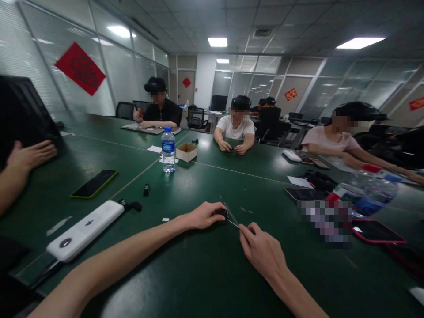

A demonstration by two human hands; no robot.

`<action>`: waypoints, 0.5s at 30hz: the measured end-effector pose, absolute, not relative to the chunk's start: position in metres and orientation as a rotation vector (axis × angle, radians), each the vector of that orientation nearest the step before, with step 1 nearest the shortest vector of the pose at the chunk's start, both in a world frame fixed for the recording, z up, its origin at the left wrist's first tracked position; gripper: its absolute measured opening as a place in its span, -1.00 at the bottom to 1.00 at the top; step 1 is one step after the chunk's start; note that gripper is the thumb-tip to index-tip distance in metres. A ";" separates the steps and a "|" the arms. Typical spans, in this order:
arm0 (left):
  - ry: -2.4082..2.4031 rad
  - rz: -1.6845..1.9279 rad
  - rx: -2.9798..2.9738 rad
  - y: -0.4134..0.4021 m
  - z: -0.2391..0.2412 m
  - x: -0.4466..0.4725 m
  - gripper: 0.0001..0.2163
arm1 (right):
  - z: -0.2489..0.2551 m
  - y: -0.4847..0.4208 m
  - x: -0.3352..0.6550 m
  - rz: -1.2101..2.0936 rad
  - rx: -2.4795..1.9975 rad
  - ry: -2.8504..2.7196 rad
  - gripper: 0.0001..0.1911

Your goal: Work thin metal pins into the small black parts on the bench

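My left hand (206, 215) is closed with thumb and fingers pinched around a small black object (224, 214), just above the green table (185, 282). The fingers partly cover that object, and its kind is unclear. In my right hand (263, 249) a thin, pale, rod-like piece (233, 224) is pinched between thumb and fingertips. It points up and left and meets the black object; whether it is joined to it or only touching, I cannot tell. A small black block (146, 190) lies on the table, left of my hands.
At left are a white power-bank-like device (86, 232) with a cable and a phone (94, 183). A water bottle (168, 152) stands by a small open box (186, 152). Phones (379, 231) and bottles (376, 190) crowd the right. Several people sit around; another person's hand (33, 154) is at left.
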State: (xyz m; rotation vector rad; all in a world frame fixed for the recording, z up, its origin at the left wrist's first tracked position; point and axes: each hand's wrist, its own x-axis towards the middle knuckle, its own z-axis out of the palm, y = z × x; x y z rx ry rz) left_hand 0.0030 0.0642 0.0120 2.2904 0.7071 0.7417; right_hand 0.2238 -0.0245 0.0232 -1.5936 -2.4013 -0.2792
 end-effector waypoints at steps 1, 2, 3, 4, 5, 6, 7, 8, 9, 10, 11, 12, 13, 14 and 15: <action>0.709 0.745 2.311 0.064 0.012 0.003 -0.79 | 0.022 -0.023 0.225 -0.295 -1.574 -2.403 -0.65; 0.710 0.736 2.339 0.065 0.012 0.003 -0.78 | 0.021 -0.022 0.226 -0.322 -1.565 -2.396 -0.65; 0.718 0.722 2.373 0.065 0.012 0.002 -0.78 | 0.021 -0.021 0.228 -0.331 -1.555 -2.404 -0.64; 0.733 0.707 2.411 0.065 0.012 0.002 -0.78 | 0.021 -0.021 0.228 -0.336 -1.545 -2.409 -0.64; 0.751 0.690 2.449 0.065 0.012 0.002 -0.79 | 0.021 -0.021 0.229 -0.336 -1.535 -2.415 -0.63; 0.767 0.676 2.485 0.064 0.012 0.003 -0.79 | 0.021 -0.021 0.230 -0.331 -1.525 -2.422 -0.62; 0.776 0.666 2.516 0.064 0.011 0.003 -0.79 | 0.021 -0.022 0.230 -0.330 -1.518 -2.423 -0.61; 0.775 0.661 2.540 0.064 0.011 0.003 -0.79 | 0.022 -0.022 0.231 -0.333 -1.511 -2.420 -0.61; 0.765 0.659 2.559 0.064 0.011 0.003 -0.79 | 0.022 -0.023 0.231 -0.339 -1.503 -2.416 -0.60; 0.751 0.658 2.575 0.063 0.011 0.004 -0.79 | 0.022 -0.023 0.231 -0.344 -1.494 -2.413 -0.60; 0.741 0.660 2.585 0.063 0.011 0.004 -0.80 | 0.021 -0.023 0.231 -0.352 -1.487 -2.408 -0.59; 0.739 0.661 2.590 0.063 0.011 0.004 -0.80 | 0.021 -0.023 0.232 -0.363 -1.481 -2.401 -0.59; 0.748 0.664 2.589 0.062 0.011 0.005 -0.80 | 0.020 -0.023 0.232 -0.375 -1.476 -2.394 -0.58; 0.761 0.666 2.584 0.062 0.011 0.005 -0.80 | 0.019 -0.023 0.232 -0.385 -1.471 -2.390 -0.58; 0.778 0.670 2.577 0.061 0.010 0.006 -0.80 | 0.018 -0.023 0.232 -0.398 -1.468 -2.385 -0.58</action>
